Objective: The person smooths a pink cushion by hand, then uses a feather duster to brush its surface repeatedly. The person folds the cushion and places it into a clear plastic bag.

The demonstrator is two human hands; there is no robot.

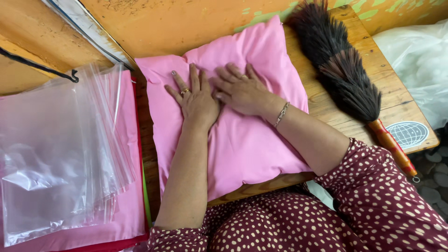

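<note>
Both hands lie flat and open on a pink pillow [233, 126], side by side near its upper middle. Left hand [198, 100] has its fingers spread, with a ring on 1 finger; right hand [240, 88] rests just beside it, its fingers angled toward the left hand and touching or nearly touching it, a bracelet at the wrist. Neither hand clamps anything: the palms press down on the fabric.

That pillow sits on a wooden counter [326, 105], its far corners close to the orange wall and its near edge hanging slightly over the counter's front. A feather duster [343, 70] with a red-and-yellow handle lies to the right of it, apart from the hands. To the left, a stack of clear plastic bags [60, 154] rests on folded pink cloth [126, 219].

Judging by the flat palms, the step in hand is pressing the pillow down to flatten and smooth it. A next move would call for even pressure from both palms outward toward the edges, keeping the pillow from sliding off the counter's front.
</note>
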